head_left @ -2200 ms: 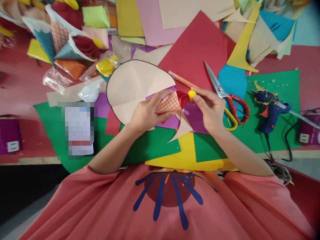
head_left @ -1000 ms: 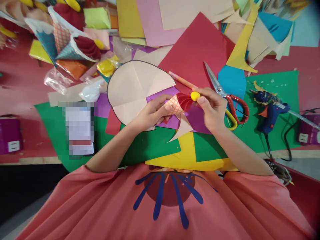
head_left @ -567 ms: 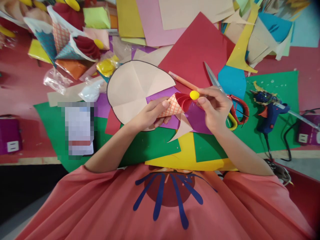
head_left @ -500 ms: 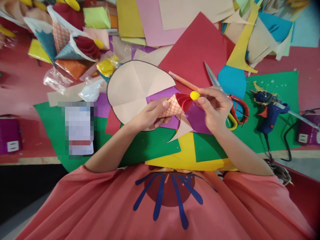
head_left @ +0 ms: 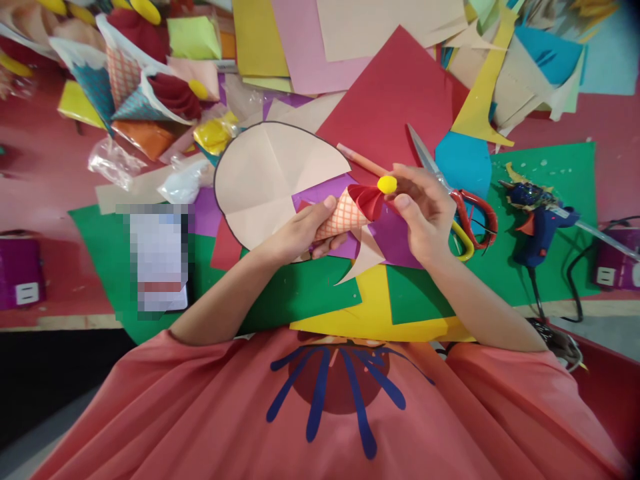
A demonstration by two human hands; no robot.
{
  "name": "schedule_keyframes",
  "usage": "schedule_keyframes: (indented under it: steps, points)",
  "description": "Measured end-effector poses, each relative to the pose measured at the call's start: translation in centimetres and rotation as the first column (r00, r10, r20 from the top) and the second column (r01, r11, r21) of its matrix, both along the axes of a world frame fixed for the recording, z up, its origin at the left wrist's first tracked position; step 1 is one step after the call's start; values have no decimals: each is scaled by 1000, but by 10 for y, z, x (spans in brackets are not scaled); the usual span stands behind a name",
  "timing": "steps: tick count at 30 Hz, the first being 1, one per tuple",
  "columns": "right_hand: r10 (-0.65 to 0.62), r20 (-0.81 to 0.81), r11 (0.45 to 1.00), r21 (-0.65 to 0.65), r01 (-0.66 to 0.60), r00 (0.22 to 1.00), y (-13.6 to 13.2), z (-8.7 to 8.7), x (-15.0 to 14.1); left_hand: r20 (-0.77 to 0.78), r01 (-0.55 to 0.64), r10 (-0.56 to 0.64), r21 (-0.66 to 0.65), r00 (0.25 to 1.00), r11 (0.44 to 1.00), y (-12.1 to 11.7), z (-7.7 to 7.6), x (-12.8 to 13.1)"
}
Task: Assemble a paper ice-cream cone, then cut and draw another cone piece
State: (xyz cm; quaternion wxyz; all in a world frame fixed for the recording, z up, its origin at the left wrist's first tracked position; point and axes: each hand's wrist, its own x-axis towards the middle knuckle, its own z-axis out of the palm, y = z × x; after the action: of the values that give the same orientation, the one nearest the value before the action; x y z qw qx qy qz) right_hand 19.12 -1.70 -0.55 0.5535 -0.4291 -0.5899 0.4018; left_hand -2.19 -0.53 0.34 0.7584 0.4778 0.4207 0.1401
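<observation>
My left hand is closed around a paper ice cream cone with an orange checked pattern, which lies tilted with its wide end toward the right. Red folded paper fills that end, and a small yellow ball sits at its tip. Right beside the ball is my right hand, its thumb and index finger spread apart; whether a fingertip still touches the ball is hard to see. Beneath the hands lie a round cream paper piece with a dark edge and purple paper.
Scissors with red and yellow handles lie right of my right hand, a blue glue gun farther right. A pen rests on red paper. Finished paper cones stand back left, a blurred phone nearer.
My right hand's thumb and index finger have parted from the yellow ball and drawn slightly back. The cone has tilted a little in my left hand.
</observation>
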Motion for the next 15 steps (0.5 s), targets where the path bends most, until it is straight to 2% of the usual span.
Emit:
schedule_keyframes:
  steps: [3,11,15]
  points:
    - [1,25,1000,4,-1,1000,-1,0,0,37,21,-21,-16,999,1000,0,2,4]
    - [-106,76,993,60,102,991,-4,-1,-3,113,-37,43,-56,993,998,-3,8,12]
    - [-108,47,991,82,104,993,-4,2,-5,128,-28,35,-49,991,998,-4,9,13]
